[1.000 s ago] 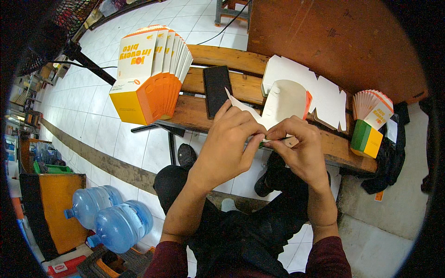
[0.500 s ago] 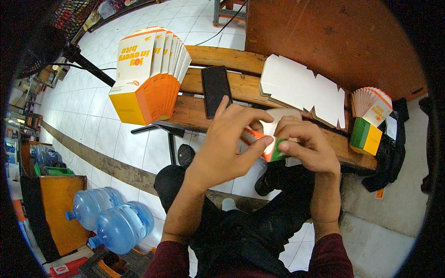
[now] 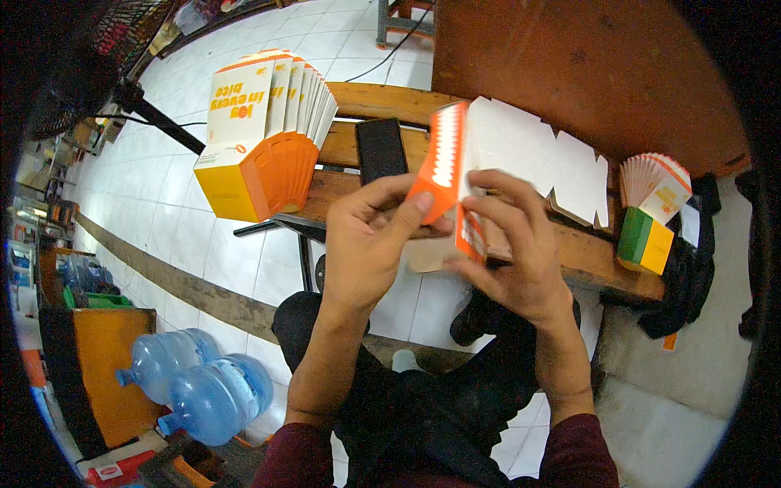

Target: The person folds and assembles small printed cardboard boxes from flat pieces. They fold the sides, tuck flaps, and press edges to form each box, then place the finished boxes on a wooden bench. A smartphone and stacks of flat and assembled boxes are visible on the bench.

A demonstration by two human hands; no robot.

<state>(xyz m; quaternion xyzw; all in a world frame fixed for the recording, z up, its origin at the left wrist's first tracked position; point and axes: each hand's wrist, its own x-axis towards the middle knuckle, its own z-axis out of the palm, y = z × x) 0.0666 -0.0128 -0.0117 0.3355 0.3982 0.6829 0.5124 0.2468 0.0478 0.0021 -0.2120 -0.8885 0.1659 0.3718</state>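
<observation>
Between my hands, above my lap, is a partly folded orange and white cardboard food box (image 3: 442, 191), held tilted. My left hand (image 3: 370, 240) pinches its left side, thumb on the orange panel. My right hand (image 3: 521, 248) grips the right side with bent fingers, slightly smeared by motion. Behind the box lies a stack of flat white die-cut card blanks (image 3: 525, 150) on the wooden bench (image 3: 370, 102). A black phone (image 3: 381, 150) rests on the bench by my left fingers.
A fanned stack of orange and white boxes (image 3: 260, 138) stands on the bench at left; a smaller green and yellow stack (image 3: 647, 236) stands at right. Blue water jugs (image 3: 220, 398) lie lower left. A brown panel (image 3: 586, 73) rises behind the bench. Dark cloth (image 3: 691, 285) hangs at right.
The box has turned and risen between my hands, so a tall orange and white panel now shows instead of the green side. My left fingers have curled in closer around it.
</observation>
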